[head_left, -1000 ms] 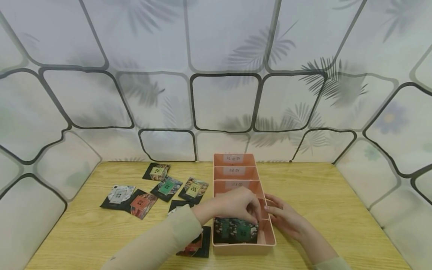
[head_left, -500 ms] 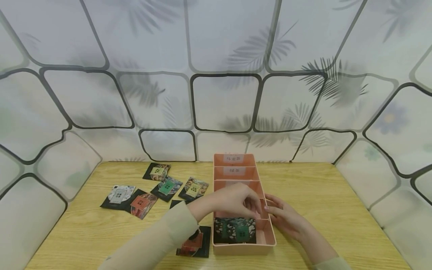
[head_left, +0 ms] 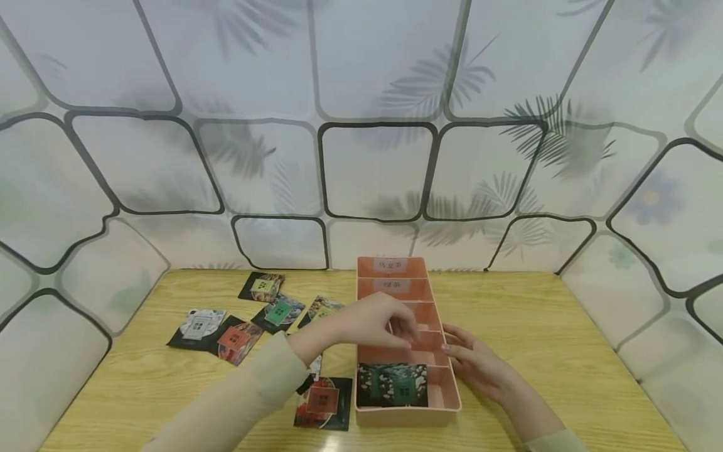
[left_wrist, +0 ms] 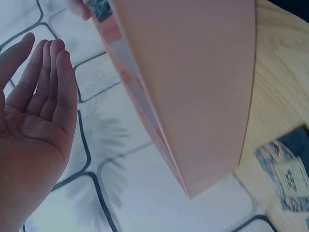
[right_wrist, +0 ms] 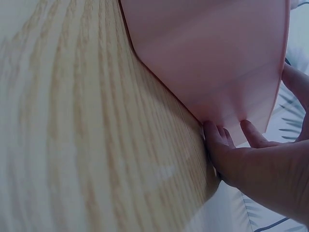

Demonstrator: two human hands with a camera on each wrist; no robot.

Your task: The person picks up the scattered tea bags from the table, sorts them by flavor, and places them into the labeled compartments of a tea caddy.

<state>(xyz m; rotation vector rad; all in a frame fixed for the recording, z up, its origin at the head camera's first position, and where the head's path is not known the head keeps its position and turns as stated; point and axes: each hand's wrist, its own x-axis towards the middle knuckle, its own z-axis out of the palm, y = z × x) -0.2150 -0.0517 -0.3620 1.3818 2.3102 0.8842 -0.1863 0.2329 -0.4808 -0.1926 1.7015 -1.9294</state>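
A long pink divided box (head_left: 408, 419) stands on the table, with paper labels in its rear compartments. In its front compartment lie two overlapping dark sachets (head_left: 392, 385) with green labels. My left hand (head_left: 373, 321) hovers over the middle of the box, fingers loosely bent and holding nothing. The left wrist view shows its palm and fingers (left_wrist: 58, 92) beside the box's outer wall. My right hand (head_left: 480, 363) rests against the box's right side. In the right wrist view, the fingers (right_wrist: 219, 140) touch the pink wall low down, and the thumb is up near the rim.
Left of the box lie several flat sachets: a red-labelled one (head_left: 322, 403) close to the box, a green-labelled one (head_left: 278, 312), a yellow-labelled one (head_left: 262, 286), a white-labelled one (head_left: 198, 329) and another red-labelled one (head_left: 236, 339). A patterned curtain (head_left: 373, 169) stands behind the table.
My left hand has let go of the green-labelled sachet in the front compartment and moved up and left, away from it. My right hand has stayed at the box's side.
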